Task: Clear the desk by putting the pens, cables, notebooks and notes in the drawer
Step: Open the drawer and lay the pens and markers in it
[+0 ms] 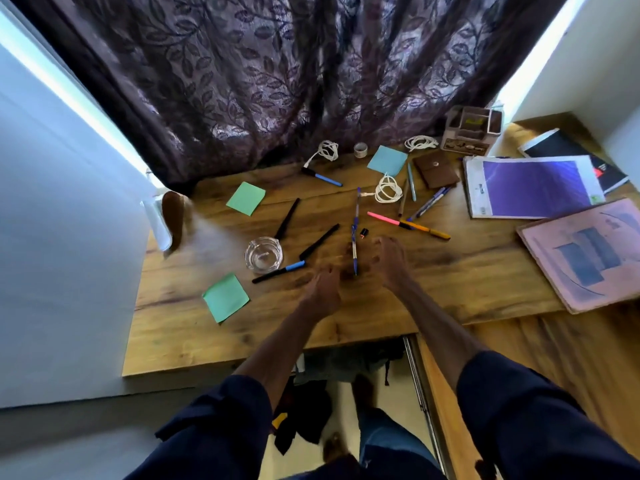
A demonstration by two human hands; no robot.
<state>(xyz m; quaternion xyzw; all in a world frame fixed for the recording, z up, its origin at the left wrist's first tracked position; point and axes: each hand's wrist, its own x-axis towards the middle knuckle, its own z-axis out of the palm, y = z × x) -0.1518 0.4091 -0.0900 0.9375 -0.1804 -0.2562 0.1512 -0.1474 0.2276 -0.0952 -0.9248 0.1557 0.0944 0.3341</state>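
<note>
Head view: wooden desk (460, 271) strewn with pens, white cable (388, 188), green sticky note (225, 297); purple notebook (533, 188) at right. Hands flank blue-white ballpoint (354, 249).
Right hand (389, 261): fingers loosely spread, empty.
Left hand (322, 289): motion-blurred, finger state cannot tell.
Risk: hasty grab rolls ballpoint off near edge; left hand knocks nearby glass ashtray (263, 254).

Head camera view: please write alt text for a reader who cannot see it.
The left hand and the right hand are stretched over a wooden desk, with a blue pen lying between them. Black pens, green notes, white cables, a glass ashtray and notebooks lie scattered around.
</note>
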